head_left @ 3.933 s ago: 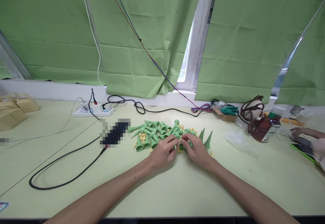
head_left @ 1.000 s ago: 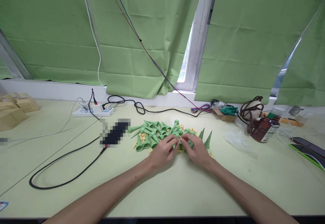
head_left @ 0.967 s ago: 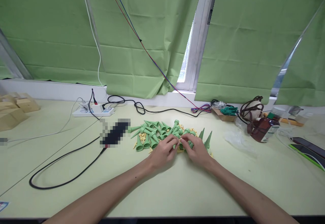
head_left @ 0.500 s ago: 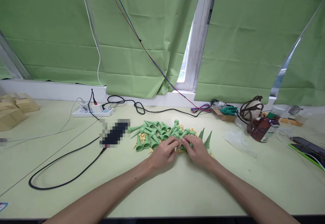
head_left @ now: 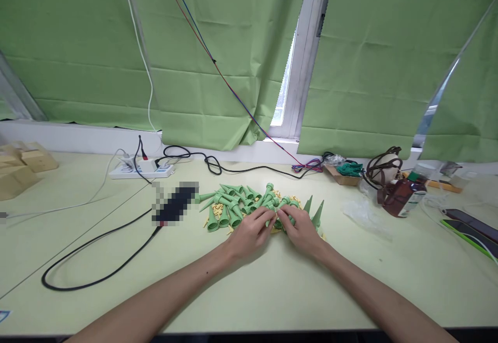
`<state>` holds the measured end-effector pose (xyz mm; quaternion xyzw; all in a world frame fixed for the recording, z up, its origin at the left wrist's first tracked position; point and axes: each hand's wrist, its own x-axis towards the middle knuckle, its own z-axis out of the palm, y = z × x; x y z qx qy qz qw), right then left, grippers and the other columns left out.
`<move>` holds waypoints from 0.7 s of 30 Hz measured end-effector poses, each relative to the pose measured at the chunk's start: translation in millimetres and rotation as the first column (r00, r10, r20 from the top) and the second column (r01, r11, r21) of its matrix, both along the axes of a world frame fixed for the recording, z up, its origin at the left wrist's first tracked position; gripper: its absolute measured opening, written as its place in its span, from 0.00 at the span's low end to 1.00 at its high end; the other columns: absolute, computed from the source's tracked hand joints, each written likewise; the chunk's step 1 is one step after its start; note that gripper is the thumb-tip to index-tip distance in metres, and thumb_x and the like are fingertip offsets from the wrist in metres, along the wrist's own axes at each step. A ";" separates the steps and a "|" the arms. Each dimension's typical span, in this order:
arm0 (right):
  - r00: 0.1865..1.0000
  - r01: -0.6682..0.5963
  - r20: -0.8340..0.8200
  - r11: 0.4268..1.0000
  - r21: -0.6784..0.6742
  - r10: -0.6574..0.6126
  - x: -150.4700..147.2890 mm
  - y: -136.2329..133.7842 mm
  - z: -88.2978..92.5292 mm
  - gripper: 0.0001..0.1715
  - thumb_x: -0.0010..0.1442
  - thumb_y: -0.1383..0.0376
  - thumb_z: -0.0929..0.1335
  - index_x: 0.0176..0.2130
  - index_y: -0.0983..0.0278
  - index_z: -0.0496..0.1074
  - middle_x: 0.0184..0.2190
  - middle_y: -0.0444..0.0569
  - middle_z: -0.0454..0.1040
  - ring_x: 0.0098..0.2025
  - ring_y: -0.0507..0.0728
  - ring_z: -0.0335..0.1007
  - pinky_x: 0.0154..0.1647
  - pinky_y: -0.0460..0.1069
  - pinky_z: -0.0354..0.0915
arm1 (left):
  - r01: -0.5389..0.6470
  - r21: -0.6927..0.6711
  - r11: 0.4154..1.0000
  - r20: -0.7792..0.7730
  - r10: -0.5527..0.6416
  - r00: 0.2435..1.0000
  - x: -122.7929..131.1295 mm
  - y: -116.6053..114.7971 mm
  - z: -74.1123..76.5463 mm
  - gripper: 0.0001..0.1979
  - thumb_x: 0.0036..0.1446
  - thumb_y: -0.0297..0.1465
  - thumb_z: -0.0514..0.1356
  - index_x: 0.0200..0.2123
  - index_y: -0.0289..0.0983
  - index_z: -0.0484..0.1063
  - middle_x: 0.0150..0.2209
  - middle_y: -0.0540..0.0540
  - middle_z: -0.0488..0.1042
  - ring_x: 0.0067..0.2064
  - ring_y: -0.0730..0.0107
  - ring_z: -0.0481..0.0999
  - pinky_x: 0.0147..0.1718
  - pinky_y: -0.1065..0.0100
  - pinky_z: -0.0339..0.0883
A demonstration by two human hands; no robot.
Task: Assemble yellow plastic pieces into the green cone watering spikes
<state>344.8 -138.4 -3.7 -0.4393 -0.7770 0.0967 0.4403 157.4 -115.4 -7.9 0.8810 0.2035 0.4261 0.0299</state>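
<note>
My left hand (head_left: pixel 252 233) is closed in a pinch around a green plastic spike (head_left: pixel 268 223), mostly hidden by the fingers. Opposite it, my right hand (head_left: pixel 299 227) is also closed, its thumb and fingertips meeting the left fingertips. A small yellowish bit seems to show between them, too small to make out. Just beyond both hands lies a heap of hollow green cone-shaped spikes (head_left: pixel 233 209), some with ribbed collars. Small yellow plastic pieces (head_left: pixel 217 211) are scattered among and under them. Two spikes (head_left: pixel 318 213) point upward beside my right hand.
To the left lie a pixelated dark device (head_left: pixel 176 204) and its looped black cable (head_left: pixel 78 287). A power strip (head_left: pixel 163 172) sits at the back. On the right are a small carton (head_left: pixel 346 178), a brown bottle (head_left: pixel 402 197), a plastic bag (head_left: pixel 365 215) and phones (head_left: pixel 472 229).
Both hands stay together at the heap with only slight finger movement. The green spike under my left fingers shows less than before. The view has shifted a little.
</note>
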 end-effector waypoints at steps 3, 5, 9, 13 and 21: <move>0.998 -0.057 -0.042 0.998 -0.026 0.056 0.3 -2.1 2.1 0.14 0.71 0.61 0.59 0.36 0.62 0.68 0.30 0.46 0.72 0.32 0.55 0.65 0.35 0.49 0.59 | -0.003 0.002 1.000 0.011 0.003 1.000 0.1 -0.8 1.1 0.09 0.67 0.25 0.52 0.47 0.37 0.69 0.42 0.43 0.75 0.41 0.68 0.77 0.38 0.68 0.74; 0.996 -0.070 -0.051 0.997 -0.026 0.069 0.7 -2.6 2.6 0.13 0.71 0.61 0.59 0.37 0.62 0.69 0.31 0.47 0.73 0.32 0.55 0.66 0.36 0.50 0.60 | -0.003 0.006 1.000 0.021 0.003 1.000 0.4 -1.4 1.4 0.09 0.67 0.26 0.52 0.47 0.37 0.69 0.42 0.43 0.75 0.41 0.68 0.78 0.38 0.68 0.74; 0.998 -0.054 -0.042 0.998 -0.013 0.053 1.4 -2.3 1.9 0.14 0.71 0.61 0.59 0.35 0.61 0.68 0.30 0.47 0.73 0.32 0.56 0.66 0.35 0.50 0.60 | -0.002 0.008 1.000 0.025 0.001 1.000 1.1 -2.0 0.9 0.09 0.67 0.26 0.52 0.47 0.37 0.70 0.42 0.43 0.75 0.39 0.69 0.78 0.37 0.69 0.74; 0.999 -0.047 -0.019 0.999 -0.005 0.047 1.8 -1.5 1.2 0.15 0.71 0.61 0.59 0.34 0.61 0.67 0.29 0.47 0.72 0.32 0.56 0.65 0.35 0.50 0.60 | 0.011 0.008 1.000 0.036 -0.012 0.999 1.6 -1.6 -0.5 0.08 0.67 0.26 0.53 0.46 0.37 0.70 0.41 0.43 0.75 0.39 0.70 0.77 0.36 0.69 0.74; 1.000 -0.016 0.017 1.000 0.022 0.016 1.1 0.0 0.6 0.16 0.71 0.62 0.59 0.30 0.61 0.64 0.26 0.45 0.69 0.30 0.55 0.63 0.34 0.49 0.58 | 0.034 0.007 0.999 0.045 -0.034 0.998 2.1 -3.9 -1.9 0.06 0.66 0.25 0.54 0.44 0.36 0.69 0.40 0.44 0.74 0.38 0.71 0.76 0.35 0.70 0.72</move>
